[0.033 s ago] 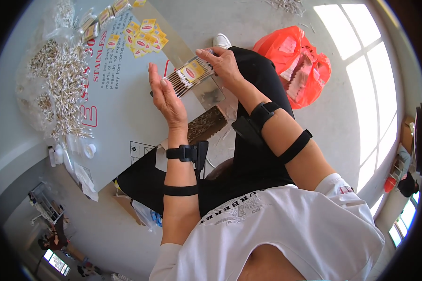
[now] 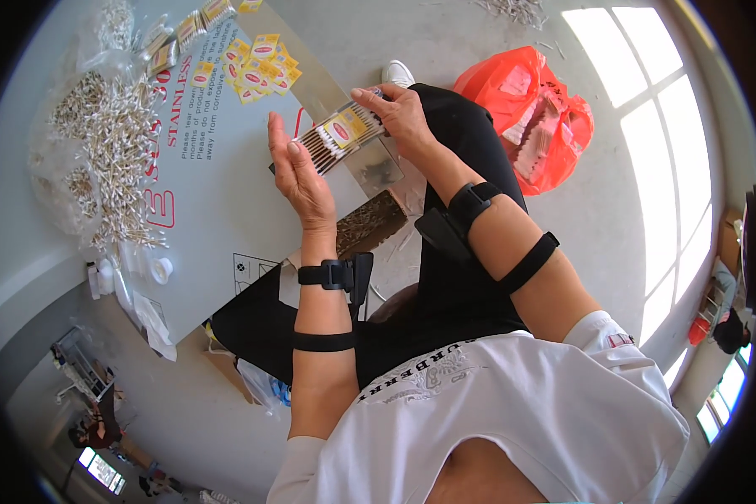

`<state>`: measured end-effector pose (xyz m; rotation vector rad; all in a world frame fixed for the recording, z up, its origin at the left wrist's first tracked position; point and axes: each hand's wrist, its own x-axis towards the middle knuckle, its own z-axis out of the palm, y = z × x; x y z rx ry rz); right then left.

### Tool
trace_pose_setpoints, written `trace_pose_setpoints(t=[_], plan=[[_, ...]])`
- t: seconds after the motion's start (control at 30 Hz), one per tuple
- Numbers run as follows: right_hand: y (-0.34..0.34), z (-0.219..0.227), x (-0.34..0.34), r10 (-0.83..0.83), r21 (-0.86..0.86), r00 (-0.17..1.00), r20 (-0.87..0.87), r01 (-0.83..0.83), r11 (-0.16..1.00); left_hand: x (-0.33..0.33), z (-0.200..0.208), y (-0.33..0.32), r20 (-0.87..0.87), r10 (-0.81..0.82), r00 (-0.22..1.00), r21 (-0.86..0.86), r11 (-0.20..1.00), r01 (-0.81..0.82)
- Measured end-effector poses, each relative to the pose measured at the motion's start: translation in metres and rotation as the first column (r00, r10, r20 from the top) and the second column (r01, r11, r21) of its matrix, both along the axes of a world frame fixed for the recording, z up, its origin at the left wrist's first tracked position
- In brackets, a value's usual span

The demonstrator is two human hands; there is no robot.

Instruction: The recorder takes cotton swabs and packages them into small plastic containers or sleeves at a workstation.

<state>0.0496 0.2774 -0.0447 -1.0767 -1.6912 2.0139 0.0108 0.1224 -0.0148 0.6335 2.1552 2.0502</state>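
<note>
A flat clear pack of cotton swabs point(image 2: 317, 153), with a yellow and white card point(image 2: 344, 129) on its front, is held slantwise over the table's edge. My right hand point(image 2: 405, 118) grips its right end, the thumb on top and the other fingers partly hidden. At the pack's left end is my left hand point(image 2: 302, 186), its fingers stretched upward and its thumb apart from them, close to the swab ends. Whether the palm touches the pack cannot be made out. Below the pack, an open box point(image 2: 370, 223) holds thin sticks or swabs.
Loose yellow cards point(image 2: 260, 71) lie on the grey printed tabletop point(image 2: 218, 197). A big heap of loose swabs point(image 2: 113, 151) in clear plastic covers its left side. Filled packs point(image 2: 189, 32) line the far edge. On the floor at right stands a red plastic bag point(image 2: 512, 84) with pink packs.
</note>
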Motion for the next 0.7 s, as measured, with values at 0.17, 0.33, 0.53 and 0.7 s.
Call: trace_pose_setpoints(t=[0.17, 0.33, 0.53, 0.7], plan=[[-0.006, -0.002, -0.003, -0.087, -0.129, 0.983, -0.161, 0.067, 0.989, 0.002, -0.001, 0.005, -0.009, 0.032, 0.999, -0.048, 0.998, -0.032], [-0.004, -0.015, -0.004, -0.115, 0.125, 0.985, -0.130, 0.132, 0.983, 0.004, 0.001, 0.010, -0.031, 0.035, 0.999, -0.111, 0.993, -0.038], [-0.006, -0.020, -0.006, -0.110, 0.134, 0.984, -0.141, 0.129, 0.982, 0.002, -0.003, 0.007, -0.012, 0.059, 0.998, -0.018, 0.998, -0.059], [-0.006, -0.018, -0.006, -0.120, 0.096, 0.983, -0.141, 0.134, 0.986, 0.005, 0.005, 0.012, 0.039, 0.076, 0.996, 0.008, 0.997, -0.076]])
